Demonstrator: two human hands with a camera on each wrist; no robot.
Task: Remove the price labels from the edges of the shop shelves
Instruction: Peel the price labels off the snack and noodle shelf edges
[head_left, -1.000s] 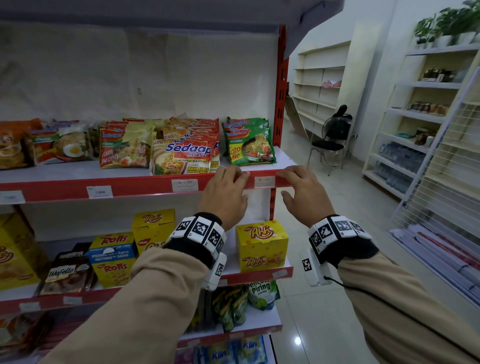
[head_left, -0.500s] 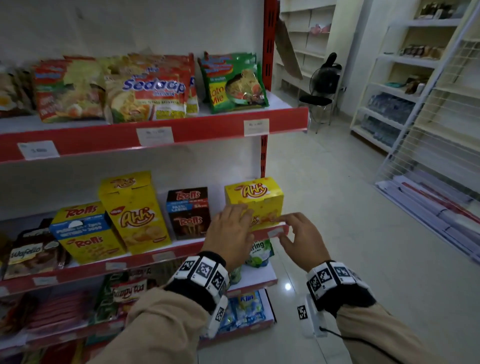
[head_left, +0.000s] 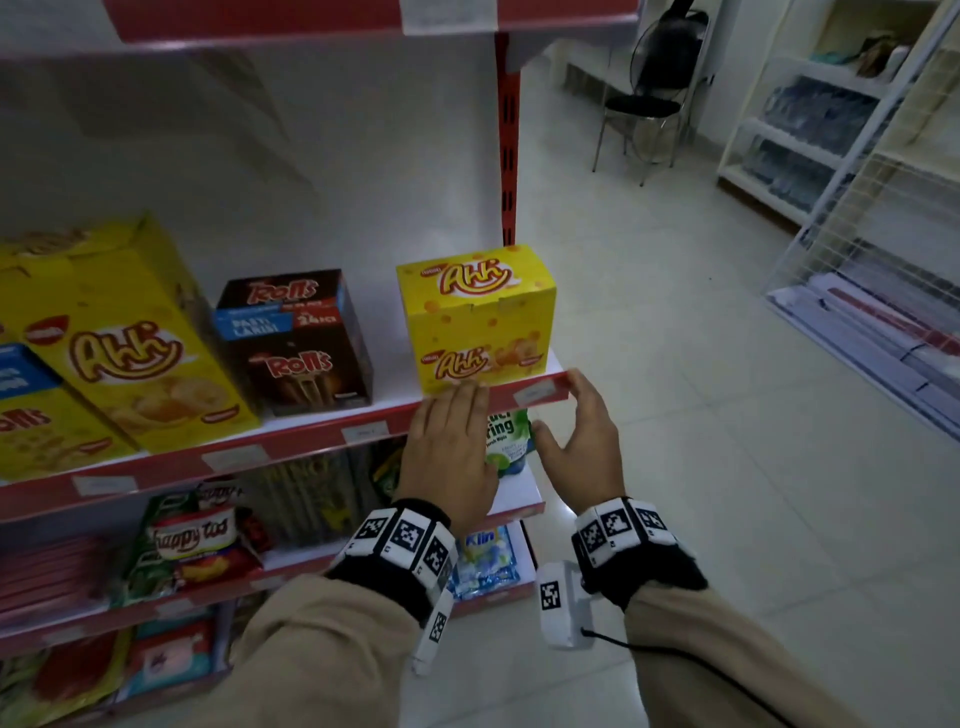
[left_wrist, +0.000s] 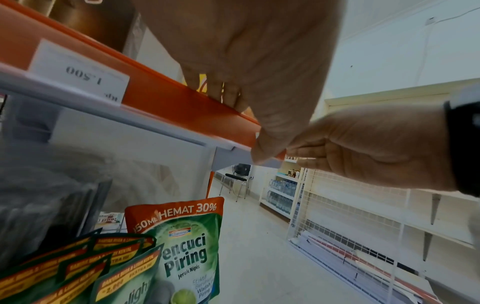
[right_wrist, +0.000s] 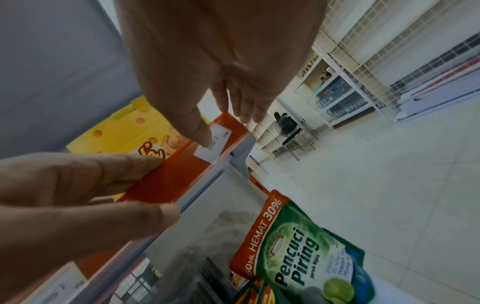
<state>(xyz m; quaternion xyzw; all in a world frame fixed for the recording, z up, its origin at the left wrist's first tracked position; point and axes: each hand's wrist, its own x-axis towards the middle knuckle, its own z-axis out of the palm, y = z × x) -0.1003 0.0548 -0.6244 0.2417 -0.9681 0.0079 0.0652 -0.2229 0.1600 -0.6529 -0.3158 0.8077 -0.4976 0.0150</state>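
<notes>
A white price label (head_left: 535, 393) sits in the red edge strip (head_left: 311, 447) of the snack shelf, near its right end, below a yellow Ahh box (head_left: 478, 317). My left hand (head_left: 452, 441) grips the strip just left of that label, fingers (left_wrist: 221, 96) hooked over the top and thumb (left_wrist: 262, 152) under the lower lip. My right hand (head_left: 571, 421) is spread, its fingertips on the strip's right end and its thumb (right_wrist: 200, 131) close by the label (right_wrist: 213, 142). Further labels (head_left: 365, 432) stay along the strip; one reads 1.500 (left_wrist: 80, 74).
A brown Rolls box (head_left: 296, 343) and bigger yellow boxes stand to the left on the same shelf. Below hang green dish-soap pouches (head_left: 506, 441). A label (head_left: 447, 15) is on the shelf above. A black chair (head_left: 649, 104) and white wire racks (head_left: 857, 249) stand across the tiled aisle.
Both hands dropped from the noodle shelf's edge to the snack shelf's edge one level down. The head has tilted down and come closer, and my hands have settled around the rightmost label.
</notes>
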